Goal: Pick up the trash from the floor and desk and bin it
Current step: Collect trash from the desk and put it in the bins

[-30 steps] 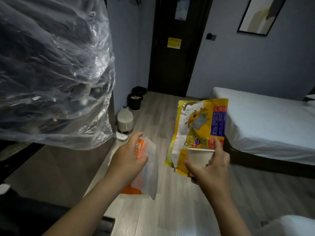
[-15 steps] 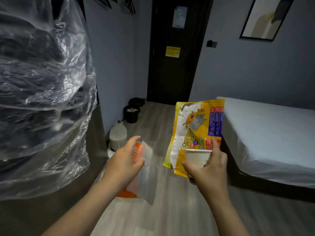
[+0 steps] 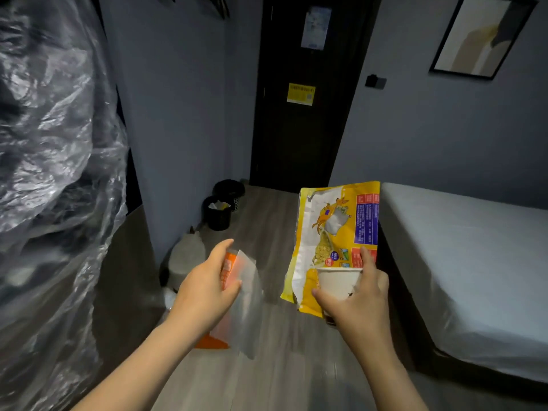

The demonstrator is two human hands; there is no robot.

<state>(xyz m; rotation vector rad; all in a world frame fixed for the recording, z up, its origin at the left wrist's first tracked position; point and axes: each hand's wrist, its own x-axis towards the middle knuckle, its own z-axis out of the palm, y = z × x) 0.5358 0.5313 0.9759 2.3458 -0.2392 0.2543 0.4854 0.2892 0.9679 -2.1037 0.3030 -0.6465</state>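
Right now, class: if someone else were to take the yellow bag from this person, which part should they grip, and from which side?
Probably its free upper edge, pinched from above: the yellow bag stands upright, while the right hand pins its lower part against the paper cup.

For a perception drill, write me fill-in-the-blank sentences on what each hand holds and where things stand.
The right hand holds a white paper cup and a ____ snack bag. The left hand grips a wrapper that is part clear, part ____. The bed lies on the person's ____ side. Near the door stand ____ black bins.
Missing: yellow; orange; right; two.
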